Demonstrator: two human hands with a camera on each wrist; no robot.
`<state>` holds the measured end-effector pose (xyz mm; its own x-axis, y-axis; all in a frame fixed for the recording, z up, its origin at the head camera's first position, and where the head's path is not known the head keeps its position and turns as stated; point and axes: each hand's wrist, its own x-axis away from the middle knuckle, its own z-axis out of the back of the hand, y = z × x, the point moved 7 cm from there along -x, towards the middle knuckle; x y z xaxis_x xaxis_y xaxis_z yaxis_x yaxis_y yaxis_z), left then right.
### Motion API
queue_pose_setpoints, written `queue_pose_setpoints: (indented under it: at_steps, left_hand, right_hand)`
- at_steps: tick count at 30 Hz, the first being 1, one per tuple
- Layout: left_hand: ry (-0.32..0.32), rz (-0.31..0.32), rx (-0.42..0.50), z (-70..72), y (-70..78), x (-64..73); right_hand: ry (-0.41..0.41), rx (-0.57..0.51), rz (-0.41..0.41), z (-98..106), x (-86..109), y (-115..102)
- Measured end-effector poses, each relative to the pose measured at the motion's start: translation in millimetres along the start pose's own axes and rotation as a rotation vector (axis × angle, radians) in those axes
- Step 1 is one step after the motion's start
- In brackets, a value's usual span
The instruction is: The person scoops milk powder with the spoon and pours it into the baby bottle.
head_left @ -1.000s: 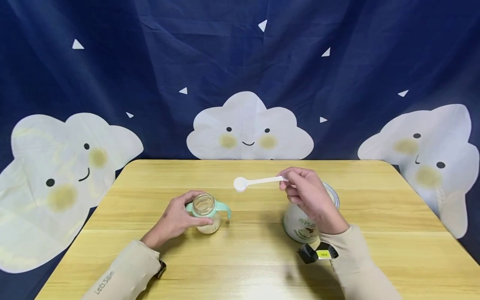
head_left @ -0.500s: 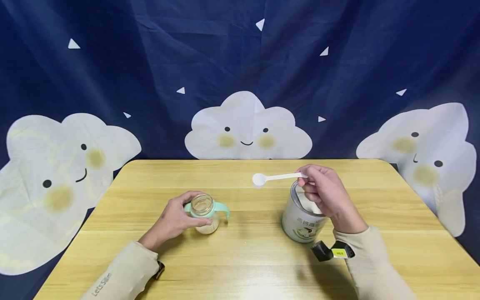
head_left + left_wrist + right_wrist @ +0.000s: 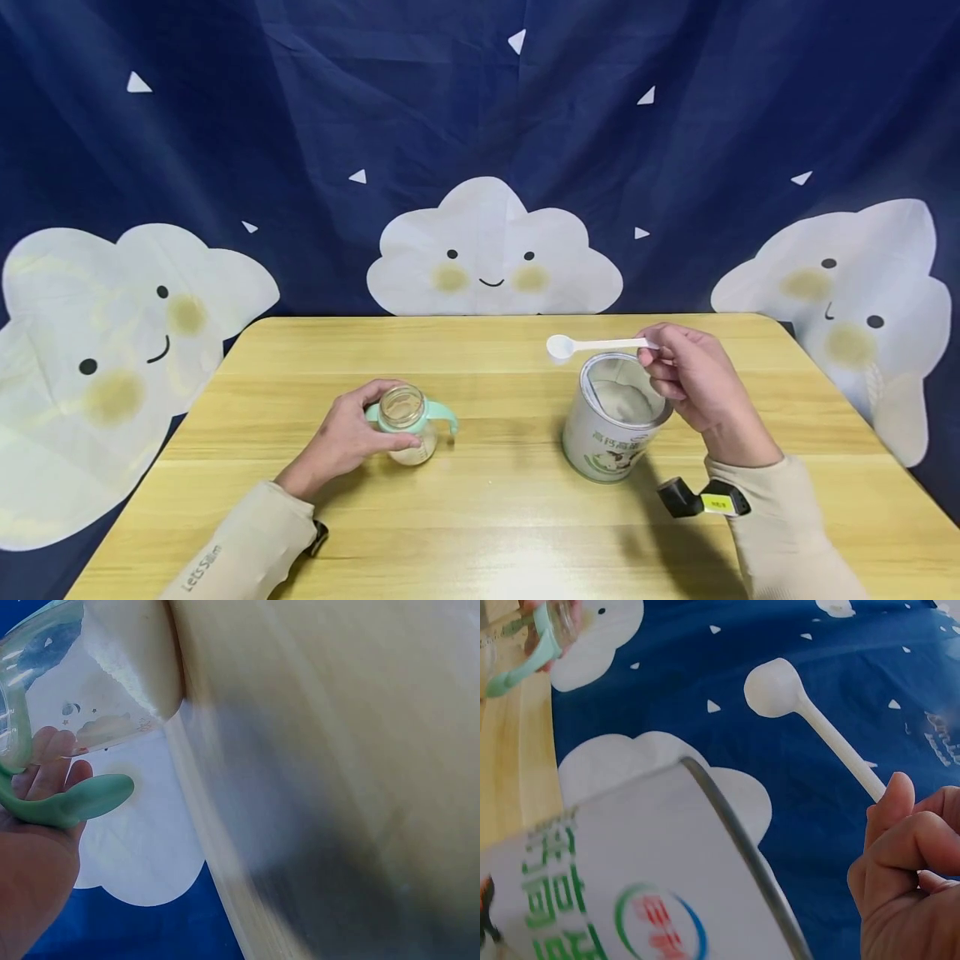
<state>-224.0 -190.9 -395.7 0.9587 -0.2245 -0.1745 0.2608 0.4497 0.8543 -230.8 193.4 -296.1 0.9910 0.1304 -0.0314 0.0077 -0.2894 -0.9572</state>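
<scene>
My left hand (image 3: 348,429) grips a baby bottle (image 3: 415,452) with mint-green handles around its collar. The bottle stands upright on the table with its neck uncovered, and pale powder lies inside it, seen in the left wrist view through the clear wall (image 3: 112,682). Between thumb and fingers, my right hand (image 3: 697,383) pinches the handle end of a white measuring scoop (image 3: 600,344). The scoop's bowl (image 3: 772,688) points left, just above and beyond the rim of a white milk powder can (image 3: 596,442). That can is lidless, with pale powder (image 3: 626,404) showing inside.
The wooden table (image 3: 480,517) has rounded far corners. Behind it hangs a dark blue curtain (image 3: 420,100) with smiling clouds and small white triangles. Bottle and can stand apart, the can to the right.
My right hand has carried the scoop rightward from between bottle and can to above the can's far rim, uncovering the can's mouth. My left hand stays on the bottle.
</scene>
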Motion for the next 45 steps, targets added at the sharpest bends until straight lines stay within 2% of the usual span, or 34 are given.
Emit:
queue_pose_setpoints:
  at_steps: [15,26,34,45]
  left_hand:
    - [0.0,-0.002,0.013,-0.1,0.7,0.4]
    - [0.001,-0.002,0.011,0.4,0.8,1.0]
    - [0.01,-0.011,0.006,0.6,-0.1,-0.3]
    - [0.002,-0.018,0.007,0.1,0.5,0.3]
  right_hand:
    - [0.025,0.011,-0.004,38.9,5.3,-2.7]
    - [0.019,0.028,-0.028,65.8,9.9,6.7]
    - [0.026,0.047,-0.043,78.1,11.1,12.4]
    - [0.022,0.105,-0.03,84.3,12.2,17.6]
